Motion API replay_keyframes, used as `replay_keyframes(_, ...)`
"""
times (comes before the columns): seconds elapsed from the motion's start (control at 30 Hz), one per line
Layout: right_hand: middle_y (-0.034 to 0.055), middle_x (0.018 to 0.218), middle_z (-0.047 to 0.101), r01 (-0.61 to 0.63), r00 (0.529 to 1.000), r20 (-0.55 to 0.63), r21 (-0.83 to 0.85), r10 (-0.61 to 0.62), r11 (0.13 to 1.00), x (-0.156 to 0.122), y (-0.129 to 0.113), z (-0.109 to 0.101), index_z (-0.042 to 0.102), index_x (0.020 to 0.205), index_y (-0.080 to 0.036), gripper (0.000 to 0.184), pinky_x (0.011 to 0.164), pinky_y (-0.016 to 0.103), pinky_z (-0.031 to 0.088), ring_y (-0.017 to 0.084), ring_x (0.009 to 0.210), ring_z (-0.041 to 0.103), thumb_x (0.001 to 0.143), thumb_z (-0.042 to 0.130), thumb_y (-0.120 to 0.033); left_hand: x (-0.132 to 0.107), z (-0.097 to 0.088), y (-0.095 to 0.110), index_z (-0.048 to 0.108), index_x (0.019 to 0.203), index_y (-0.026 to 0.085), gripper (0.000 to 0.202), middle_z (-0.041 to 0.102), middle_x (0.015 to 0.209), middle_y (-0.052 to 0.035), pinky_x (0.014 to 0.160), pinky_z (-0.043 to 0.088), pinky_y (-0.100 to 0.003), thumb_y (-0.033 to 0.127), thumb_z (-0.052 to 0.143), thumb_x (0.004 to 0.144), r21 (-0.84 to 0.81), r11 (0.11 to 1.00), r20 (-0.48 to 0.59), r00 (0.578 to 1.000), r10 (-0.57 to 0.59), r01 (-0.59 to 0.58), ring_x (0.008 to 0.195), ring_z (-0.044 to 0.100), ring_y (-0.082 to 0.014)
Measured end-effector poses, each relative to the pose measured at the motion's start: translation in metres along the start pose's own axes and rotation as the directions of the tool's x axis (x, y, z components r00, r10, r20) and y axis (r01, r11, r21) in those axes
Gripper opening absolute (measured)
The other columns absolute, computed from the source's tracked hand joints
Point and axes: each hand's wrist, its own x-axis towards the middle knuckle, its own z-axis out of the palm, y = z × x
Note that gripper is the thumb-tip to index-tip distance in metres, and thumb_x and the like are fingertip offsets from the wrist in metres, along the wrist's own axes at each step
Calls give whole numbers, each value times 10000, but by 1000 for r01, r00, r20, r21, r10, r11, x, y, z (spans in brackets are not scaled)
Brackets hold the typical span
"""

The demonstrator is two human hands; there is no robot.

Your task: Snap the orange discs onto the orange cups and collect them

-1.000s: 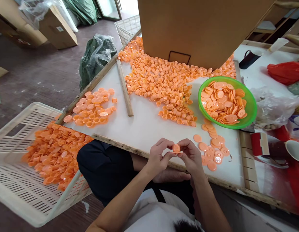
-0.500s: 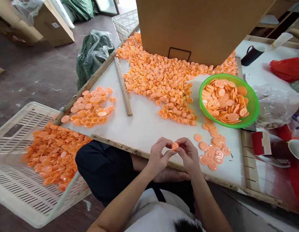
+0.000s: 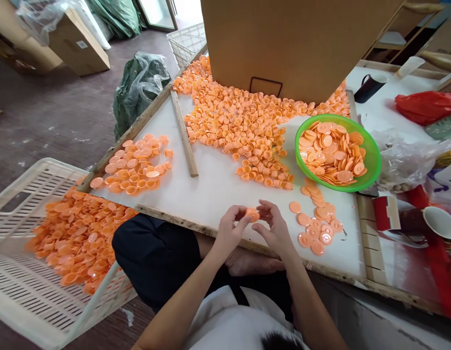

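Between thumb and forefinger, my left hand (image 3: 231, 227) pinches a small orange plastic cap (image 3: 252, 214) above the table's front edge. My right hand (image 3: 274, 227) is just to the right of it, thumb and fingers apart. Right of my hands lie loose orange discs (image 3: 316, 226) on the white tabletop (image 3: 214, 189). A green bowl (image 3: 373, 163) full of similar discs stands behind them. Ahead is a large heap of small orange cups (image 3: 243, 121). A smaller group of orange pieces (image 3: 134, 163), cups and discs, is at the table's left corner.
A white plastic crate (image 3: 39, 301) heaped with orange pieces stands at the left. A wooden strip (image 3: 184, 133) lies on the table. Behind the heap rises a big cardboard box (image 3: 294, 48). Mugs (image 3: 440, 222) and a red bag (image 3: 425, 107) are at the right.
My right fingers have come off the orange cap and spread apart. My left hand keeps it and has moved slightly left. The view has shifted a little.
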Motion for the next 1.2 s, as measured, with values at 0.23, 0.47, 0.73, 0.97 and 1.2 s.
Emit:
replay_keyframes(0.23, 120, 1091, 572, -182, 952, -307, -612, -19, 769, 16, 34, -71, 612, 1113, -196, 341, 872, 468, 494, 276, 999, 553, 816, 619, -363, 43, -132, -31, 619, 1056, 146, 317, 633, 1037, -110, 861, 501, -412, 349, 633, 813, 576, 786, -540, 827, 158, 225, 886, 609, -230)
replay_keyframes(0.47, 113, 1085, 582, -292, 922, -388, -706, -7, 645, 24, 57, -88, 633, 1086, -212, 326, 816, 411, 462, 290, 1021, 508, 784, 583, -326, 65, -117, -26, 584, 1182, 174, 353, 592, 1125, -121, 878, 519, -394, 250, 621, 839, 695, 719, -375, 861, 344, 15, 1029, 584, -249)
replay_keyframes(0.73, 103, 1007, 560, -276, 914, -402, -710, -52, 648, 27, 49, -89, 648, 990, -208, 288, 814, 419, 442, 279, 956, 529, 750, 607, -362, 114, 7, -20, 638, 1087, 189, 215, 617, 985, -66, 731, 485, -292, 195, 582, 879, 647, 753, -25, 983, 180, -121, 806, 609, -164)
replay_keyframes(0.97, 41, 792, 616, -235, 902, -428, -391, 50, 890, 16, 23, -71, 617, 746, -213, 202, 703, 362, 483, 205, 766, 574, 774, 663, -408, 100, 0, -16, 688, 752, 188, 123, 594, 884, -26, 704, 455, -270, 272, 639, 829, 335, 942, -62, 998, 18, 4, 692, 537, -116)
replay_keyframes(1.2, -26, 735, 609, -150, 978, -111, 211, 177, 966, 15, -9, -19, 566, 859, -226, 206, 604, 294, 522, 141, 653, 599, 765, 710, -338, 36, 14, 5, 651, 768, 159, 251, 606, 766, -25, 642, 449, -256, 404, 638, 817, -231, 964, 109, 988, -110, 133, 689, 519, -126)
